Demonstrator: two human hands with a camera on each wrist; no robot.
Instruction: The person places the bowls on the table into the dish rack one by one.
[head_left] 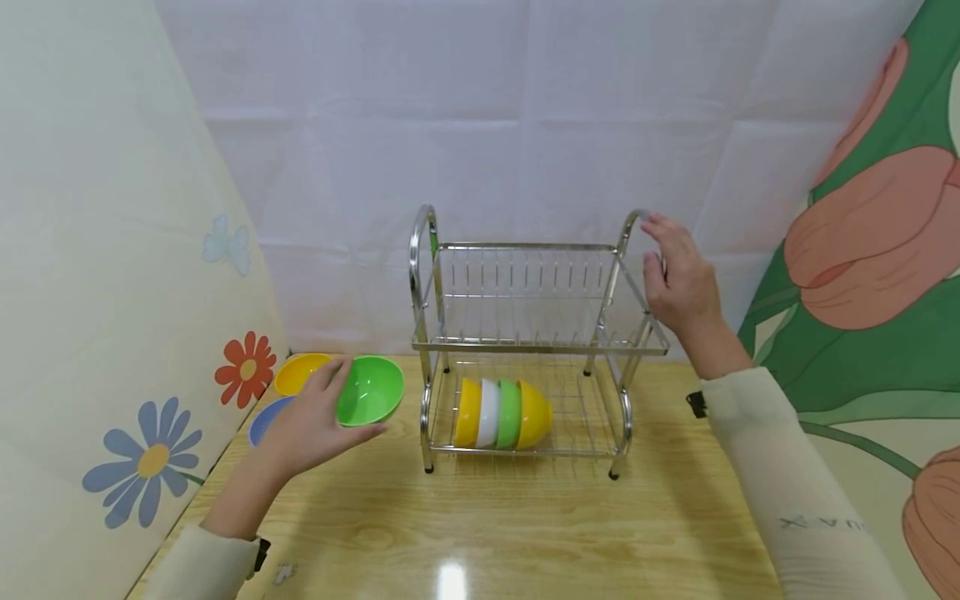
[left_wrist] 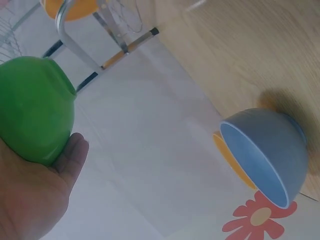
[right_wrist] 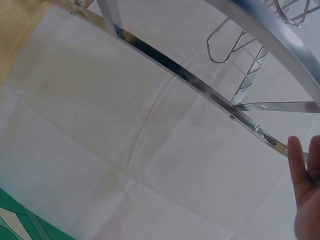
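My left hand (head_left: 312,423) holds a green bowl (head_left: 372,390), thumb on the near side and fingers on the far side. In the left wrist view the same green bowl (left_wrist: 36,107) is tipped on its side, above the palm. Up at the right top rail of a two-tier metal dish rack (head_left: 525,347), the fingertips of my right hand (head_left: 684,287) touch the curved bar, fingers fairly straight and thumb apart. On the rack's lower tier, yellow, white, green and yellow bowls (head_left: 535,414) stand nested on their sides.
Left of the rack, a yellow bowl (head_left: 300,372) and a blue bowl (left_wrist: 270,150) stand on the wooden table (head_left: 480,533), partly hidden by my left hand in the head view. A white cloth (head_left: 480,125) hangs behind the rack; flowered panels flank both sides.
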